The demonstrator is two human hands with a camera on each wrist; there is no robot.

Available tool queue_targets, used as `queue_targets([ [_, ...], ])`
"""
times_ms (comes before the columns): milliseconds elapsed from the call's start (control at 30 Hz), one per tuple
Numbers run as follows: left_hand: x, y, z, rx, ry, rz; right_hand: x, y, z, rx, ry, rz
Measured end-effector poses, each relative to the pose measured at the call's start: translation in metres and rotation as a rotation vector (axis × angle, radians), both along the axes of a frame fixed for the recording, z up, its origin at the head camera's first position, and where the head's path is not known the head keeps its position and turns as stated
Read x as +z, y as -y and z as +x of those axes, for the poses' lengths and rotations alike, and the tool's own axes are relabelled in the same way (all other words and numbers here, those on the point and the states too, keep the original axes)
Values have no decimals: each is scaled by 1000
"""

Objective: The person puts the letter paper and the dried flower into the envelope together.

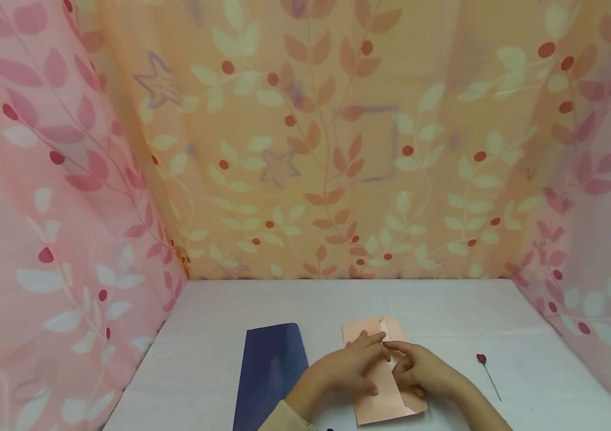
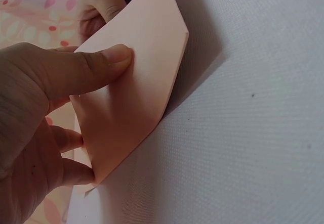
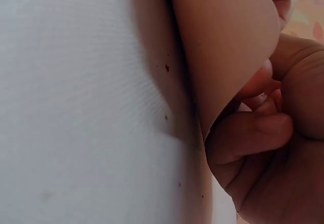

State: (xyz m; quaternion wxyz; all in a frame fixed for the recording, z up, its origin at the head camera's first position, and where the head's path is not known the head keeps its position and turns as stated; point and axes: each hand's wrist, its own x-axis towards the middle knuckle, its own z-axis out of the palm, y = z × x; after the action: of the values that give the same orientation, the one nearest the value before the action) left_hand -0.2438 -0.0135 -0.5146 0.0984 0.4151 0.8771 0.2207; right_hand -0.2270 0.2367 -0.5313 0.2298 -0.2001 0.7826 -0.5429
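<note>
A pink paper envelope (image 1: 383, 409) lies on the white table between both hands. My left hand (image 1: 353, 366) grips it from the left, the thumb (image 2: 119, 56) resting on its face and the other fingertips at the far edge of the paper, as the left wrist view shows. At the right side my right hand (image 1: 426, 372) has bent fingers at the envelope's long open edge, the index finger reaching toward the left fingertips. In the right wrist view the pink paper (image 3: 223, 42) bows upward beside the right thumb (image 3: 273, 125); part of those fingers is hidden behind it.
Left of the hands lies a dark blue envelope (image 1: 268, 365), close to the left forearm. A small dark red rose on a thin stem (image 1: 481, 359) lies at the right. Patterned cloth (image 1: 311, 137) walls the white table (image 1: 219, 299) at the back and sides.
</note>
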Motion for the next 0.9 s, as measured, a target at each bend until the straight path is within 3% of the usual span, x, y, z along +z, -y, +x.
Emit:
queue_targets([
  [233, 0, 0, -1, 1, 8, -9, 1, -6, 8, -41, -17, 5],
  [767, -2, 1, -1, -3, -18, -1, 5, -33, 27, -210, -236, 133],
  [900, -2, -1, -1, -11, -8, 5, 9, -40, 31, -293, -322, 202],
])
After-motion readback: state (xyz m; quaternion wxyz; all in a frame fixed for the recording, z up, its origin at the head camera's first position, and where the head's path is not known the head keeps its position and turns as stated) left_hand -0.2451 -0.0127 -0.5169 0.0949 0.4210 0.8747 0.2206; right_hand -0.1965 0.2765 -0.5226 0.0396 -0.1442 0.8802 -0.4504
